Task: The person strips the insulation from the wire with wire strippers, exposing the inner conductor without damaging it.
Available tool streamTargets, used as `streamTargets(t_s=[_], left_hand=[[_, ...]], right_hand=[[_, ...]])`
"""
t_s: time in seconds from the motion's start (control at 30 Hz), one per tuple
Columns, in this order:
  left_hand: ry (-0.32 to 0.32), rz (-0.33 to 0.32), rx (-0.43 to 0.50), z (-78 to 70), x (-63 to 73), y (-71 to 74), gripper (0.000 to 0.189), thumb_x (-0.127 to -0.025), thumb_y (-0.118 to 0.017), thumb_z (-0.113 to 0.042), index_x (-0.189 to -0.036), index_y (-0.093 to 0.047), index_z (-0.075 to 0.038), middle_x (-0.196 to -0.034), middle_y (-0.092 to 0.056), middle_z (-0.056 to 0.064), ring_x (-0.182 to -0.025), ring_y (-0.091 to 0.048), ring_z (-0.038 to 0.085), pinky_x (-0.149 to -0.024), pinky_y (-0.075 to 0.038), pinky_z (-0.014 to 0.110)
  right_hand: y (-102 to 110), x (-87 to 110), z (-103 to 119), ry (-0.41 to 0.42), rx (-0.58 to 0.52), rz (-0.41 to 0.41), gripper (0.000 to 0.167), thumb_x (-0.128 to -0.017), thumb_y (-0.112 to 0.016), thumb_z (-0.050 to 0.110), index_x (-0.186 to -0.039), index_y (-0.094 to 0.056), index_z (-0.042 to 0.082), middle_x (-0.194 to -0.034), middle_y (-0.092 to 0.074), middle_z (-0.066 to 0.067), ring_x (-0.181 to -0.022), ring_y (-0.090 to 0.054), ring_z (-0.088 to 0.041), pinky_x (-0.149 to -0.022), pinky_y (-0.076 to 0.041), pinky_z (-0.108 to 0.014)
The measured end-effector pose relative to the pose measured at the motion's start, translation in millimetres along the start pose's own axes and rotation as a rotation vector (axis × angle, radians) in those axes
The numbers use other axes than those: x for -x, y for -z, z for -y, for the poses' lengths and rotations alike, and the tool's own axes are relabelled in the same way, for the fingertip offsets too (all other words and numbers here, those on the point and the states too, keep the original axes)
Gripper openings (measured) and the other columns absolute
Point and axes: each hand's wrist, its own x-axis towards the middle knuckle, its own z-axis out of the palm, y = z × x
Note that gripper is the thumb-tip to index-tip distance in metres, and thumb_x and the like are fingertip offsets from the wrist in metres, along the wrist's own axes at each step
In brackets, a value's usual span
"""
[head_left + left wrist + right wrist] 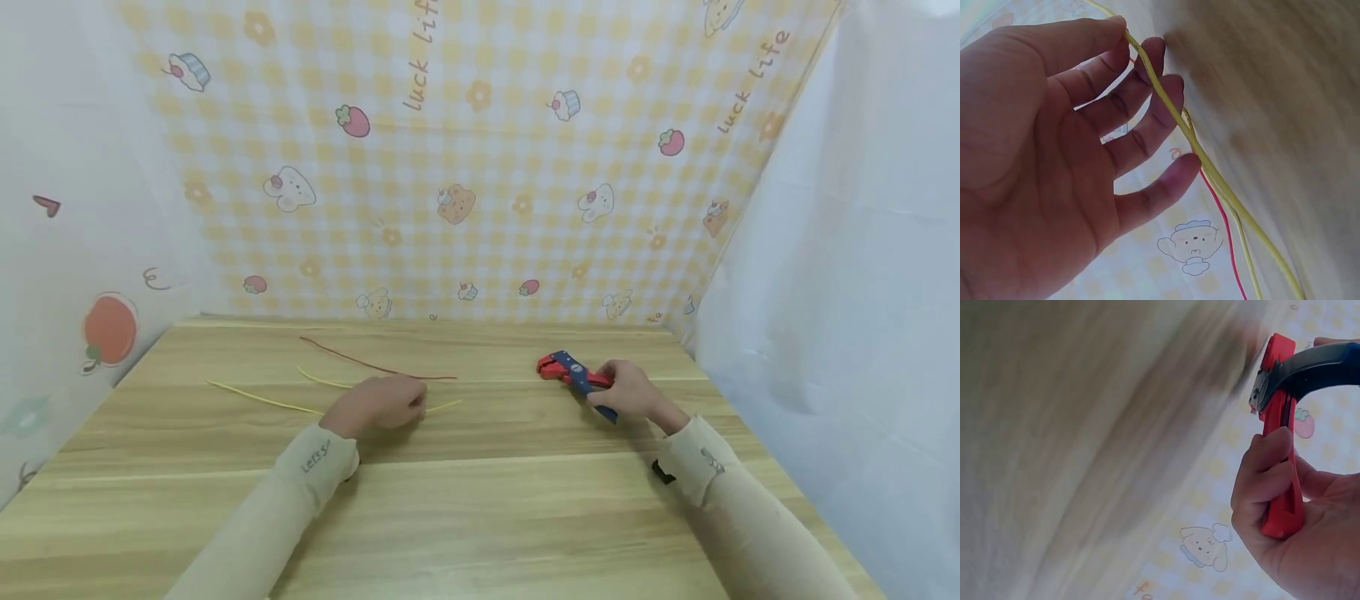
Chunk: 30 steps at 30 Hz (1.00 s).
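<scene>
A yellow wire (1169, 103) runs across the fingers of my left hand (378, 402), pinched near the thumb tip. The hand is low over the wooden table and hides the middle of the wires in the head view. A second yellow wire (322, 382) and a thin red wire (360, 361) lie beside it, the red one farthest back. My right hand (633, 390) holds a red and blue wire stripper (577, 372) with its fingers curled round the red handle (1284, 506). The tool's head points left, away from the palm.
The wooden table (480, 517) ends at a yellow checked cloth (480, 150) hanging behind it. A white sheet (840, 250) hangs along the right side, and a white printed wall (67, 250) stands on the left. A small black piece (663, 472) shows by the right cuff.
</scene>
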Motion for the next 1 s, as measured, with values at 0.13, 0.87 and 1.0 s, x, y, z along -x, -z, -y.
streamTargets(t_s=[0.13,0.87,1.0], left_hand=[[-0.024,0.003,0.04,1.3,0.0,2.0,0.017,-0.102,-0.054,-0.016,-0.085,-0.055,-0.016,-0.078,-0.054,-0.004,-0.07,-0.049,0.013,-0.065,-0.042,0.031],[-0.165,-0.009,0.14,-0.3,-5.7,3.0,0.015,-0.103,-0.053,-0.014,-0.098,-0.068,-0.011,-0.086,-0.061,-0.003,-0.073,-0.051,0.011,-0.069,-0.045,0.03],[-0.196,-0.034,0.145,-0.4,-7.2,1.4,0.017,-0.104,-0.051,-0.014,-0.095,-0.065,-0.012,-0.081,-0.057,-0.005,-0.069,-0.048,0.01,-0.066,-0.042,0.03]], right_hand=[[1.3,5.0,3.2,0.018,-0.003,-0.036,0.055,-0.076,-0.077,0.026,-0.116,-0.06,-0.009,-0.102,-0.064,-0.018,-0.085,-0.059,-0.024,-0.07,-0.051,-0.033],[-17.2,38.4,54.3,0.08,-0.136,-0.118,0.05,-0.075,-0.079,0.02,-0.115,-0.061,-0.002,-0.104,-0.065,-0.021,-0.071,-0.056,-0.018,-0.057,-0.048,-0.029],[-22.0,45.4,62.4,0.106,-0.173,-0.12,0.049,-0.074,-0.08,0.019,-0.114,-0.061,-0.002,-0.102,-0.064,-0.022,-0.062,-0.053,-0.015,-0.051,-0.044,-0.027]])
